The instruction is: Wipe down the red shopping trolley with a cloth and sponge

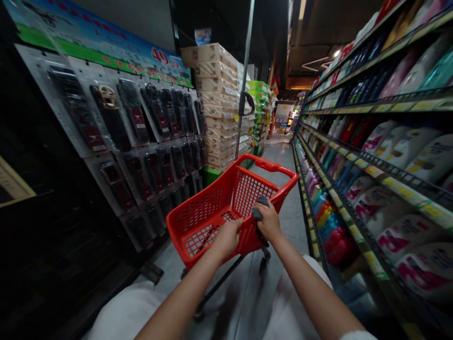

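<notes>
A red plastic shopping cart (198,208) with a lattice basket stands side-on before me on the floor. My left hand (228,238) is closed at the basket's near rim, its fingers mostly hidden behind the hand. Farther right along the same side, my right hand (269,219) is closed on a dark grey, cloth-like piece (261,205). That piece sits against the upper edge of the basket, and its exact kind is hard to make out. Inside the basket I see only the slotted bottom. The cart's push handle (269,165) points away to the upper right, untouched.
Packaged belts (138,113) hang on a display at left, under a price banner (106,42). Stacked tissue packs (217,104) stand beyond the cart, beside a metal pole (246,61). Shelves of bottles (382,141) line the right side. The grey aisle floor (279,146) runs ahead.
</notes>
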Demonstrator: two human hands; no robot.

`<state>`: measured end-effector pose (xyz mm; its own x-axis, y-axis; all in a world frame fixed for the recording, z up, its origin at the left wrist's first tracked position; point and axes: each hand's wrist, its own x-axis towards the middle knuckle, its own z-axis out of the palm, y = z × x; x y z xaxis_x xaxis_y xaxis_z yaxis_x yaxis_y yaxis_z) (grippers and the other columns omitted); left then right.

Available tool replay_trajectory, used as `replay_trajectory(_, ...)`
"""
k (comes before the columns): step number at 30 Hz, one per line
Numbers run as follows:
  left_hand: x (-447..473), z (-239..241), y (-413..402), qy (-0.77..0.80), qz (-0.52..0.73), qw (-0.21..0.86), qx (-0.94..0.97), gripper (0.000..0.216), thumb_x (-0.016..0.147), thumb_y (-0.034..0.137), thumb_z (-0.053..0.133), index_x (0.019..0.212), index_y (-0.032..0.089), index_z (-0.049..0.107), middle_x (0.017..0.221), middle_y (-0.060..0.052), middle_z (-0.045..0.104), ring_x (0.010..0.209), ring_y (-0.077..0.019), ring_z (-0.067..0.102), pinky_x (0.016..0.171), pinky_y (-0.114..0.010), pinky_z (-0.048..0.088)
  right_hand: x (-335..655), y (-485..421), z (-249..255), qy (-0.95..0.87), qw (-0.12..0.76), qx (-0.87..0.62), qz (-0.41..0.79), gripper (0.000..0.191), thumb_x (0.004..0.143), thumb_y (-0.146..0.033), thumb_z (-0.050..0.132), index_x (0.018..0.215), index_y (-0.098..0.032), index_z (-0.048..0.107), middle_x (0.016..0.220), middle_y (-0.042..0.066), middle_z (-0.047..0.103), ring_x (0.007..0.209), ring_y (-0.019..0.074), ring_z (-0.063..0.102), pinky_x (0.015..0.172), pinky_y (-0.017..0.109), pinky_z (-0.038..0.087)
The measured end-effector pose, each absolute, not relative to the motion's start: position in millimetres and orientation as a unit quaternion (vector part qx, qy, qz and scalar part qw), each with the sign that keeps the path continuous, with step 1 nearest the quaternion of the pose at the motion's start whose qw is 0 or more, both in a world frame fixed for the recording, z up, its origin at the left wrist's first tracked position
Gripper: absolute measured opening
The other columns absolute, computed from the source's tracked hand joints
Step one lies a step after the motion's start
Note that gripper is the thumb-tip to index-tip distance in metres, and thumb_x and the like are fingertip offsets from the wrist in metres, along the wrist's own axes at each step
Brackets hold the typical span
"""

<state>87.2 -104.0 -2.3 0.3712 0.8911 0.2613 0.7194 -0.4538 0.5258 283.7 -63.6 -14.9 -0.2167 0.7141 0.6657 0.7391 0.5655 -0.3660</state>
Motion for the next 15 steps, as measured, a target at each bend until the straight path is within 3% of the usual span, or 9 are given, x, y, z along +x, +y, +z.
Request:
replay_trajectory(2,82,3,-98,0.483,0.289,0.167,0.810,0.048,0.081,0.004,0.044,0.120,0.019,0.068,0.119,-0.006,0.071,0.114,-0.0187,0.064,0.104,-0.033,0.046,289,-73,-20,-0.815,0.402,-0.418,0.016,0.049,0.068,-0.004,0.049,0.112,-0.018,0.068,0.119,0.008,0.070,0.120,0.0241,0.058,0.118,0.054,0.026)
replay_trajectory(5,62,13,-82,0.566,0.290,0.084,0.767,0.049,0.084,0.006,0.043,0.128,0.014,0.062,0.140,-0.010,0.058,0.134,-0.0204,0.049,0.115,-0.037,0.036,301,-77,-19,-0.835,0.376,-0.399,0.046,0.049,0.071,-0.006,0.049,0.114,-0.019,0.068,0.126,0.008,0.067,0.124,0.0239,0.056,0.117,0.053,0.028)
replay_trajectory(10,38,24,-53,0.687,0.190,-0.040,0.700,0.055,0.090,0.018,0.048,0.144,0.007,0.043,0.153,-0.022,0.038,0.146,-0.0335,0.028,0.116,-0.051,0.029,299,-79,-22,-0.723,0.453,-0.520,0.041,0.042,0.070,-0.006,0.047,0.103,-0.018,0.070,0.123,0.010,0.068,0.126,0.0263,0.054,0.113,0.053,0.036)
replay_trajectory(13,40,26,-40,0.725,0.153,-0.061,0.669,0.065,0.088,0.022,0.051,0.148,0.003,0.033,0.153,-0.026,0.035,0.145,-0.0356,0.029,0.114,-0.049,0.031,286,-108,-36,-0.739,0.450,-0.497,0.065,0.043,0.068,-0.008,0.048,0.103,-0.021,0.069,0.119,0.008,0.070,0.123,0.0260,0.057,0.113,0.054,0.036)
replay_trajectory(15,43,28,-33,0.745,0.135,-0.040,0.652,0.068,0.089,0.025,0.050,0.148,0.001,0.028,0.145,-0.029,0.045,0.139,-0.0348,0.040,0.108,-0.046,0.039,279,-138,-44,-0.779,0.420,-0.456,0.092,0.048,0.066,-0.009,0.050,0.108,-0.023,0.068,0.121,0.006,0.069,0.124,0.0262,0.056,0.115,0.056,0.033)
